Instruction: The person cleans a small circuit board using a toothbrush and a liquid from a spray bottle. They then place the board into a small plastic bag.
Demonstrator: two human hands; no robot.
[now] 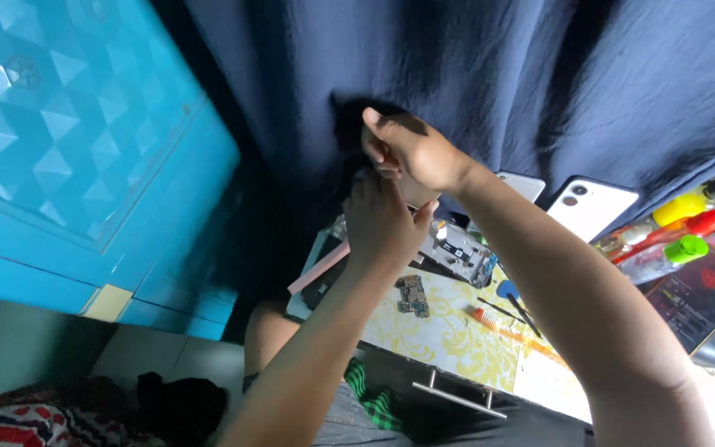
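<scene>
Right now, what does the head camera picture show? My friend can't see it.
Two bare hands, the left hand and right hand, meet above a cluttered table, pinching something too small to tell. Below lie a small circuit board and white phones.

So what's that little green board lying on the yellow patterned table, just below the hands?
The small circuit board is an irregular, notched piece, greenish-grey with tiny metallic and dark components on top. It lies flat and loose on the yellow floral table cover, near the front edge. Nothing holds it: the left hand is just above it and does not touch it. To its upper right lies an opened phone body; an orange brush lies to its right. Finer detail is too small to tell.
</scene>
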